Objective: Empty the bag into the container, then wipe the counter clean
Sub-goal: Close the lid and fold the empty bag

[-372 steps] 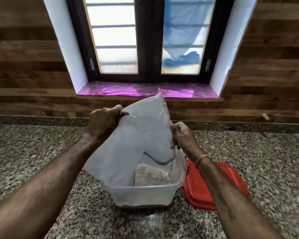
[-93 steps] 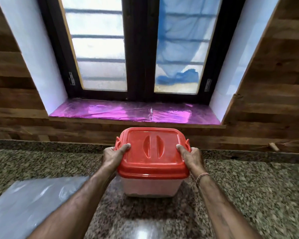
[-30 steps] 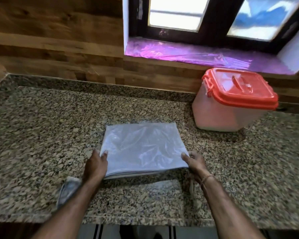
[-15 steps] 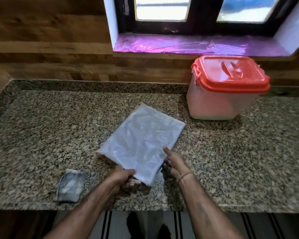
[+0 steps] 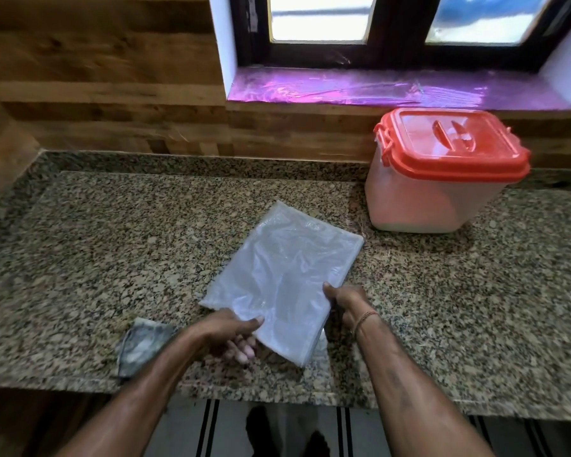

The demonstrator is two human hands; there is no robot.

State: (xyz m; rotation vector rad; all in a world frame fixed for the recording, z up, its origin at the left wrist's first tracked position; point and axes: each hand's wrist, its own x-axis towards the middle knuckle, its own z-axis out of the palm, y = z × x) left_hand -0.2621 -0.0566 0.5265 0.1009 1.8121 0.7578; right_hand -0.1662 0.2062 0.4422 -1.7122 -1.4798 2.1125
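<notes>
Hands grip the empty clear bag (image 5: 285, 275) above the granite counter (image 5: 112, 242): left hand (image 5: 226, 331) pinches its near edge, right hand (image 5: 345, 303) clasps its right side. Behind, the container (image 5: 435, 196) stands closed under its red lid (image 5: 452, 143); a folded cloth (image 5: 140, 344) lies near the front edge.

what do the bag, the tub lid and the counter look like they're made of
Flat clear bag: thin plastic film, glossy, wrinkled, see-through.
Red square lid: moulded rigid plastic, smooth and shiny, probably.
Speckled brown counter: polished granite by its grain, or a lookalike.

Cloth (image 5: 142, 346) partly behind forearm, perhaps blurred
</notes>
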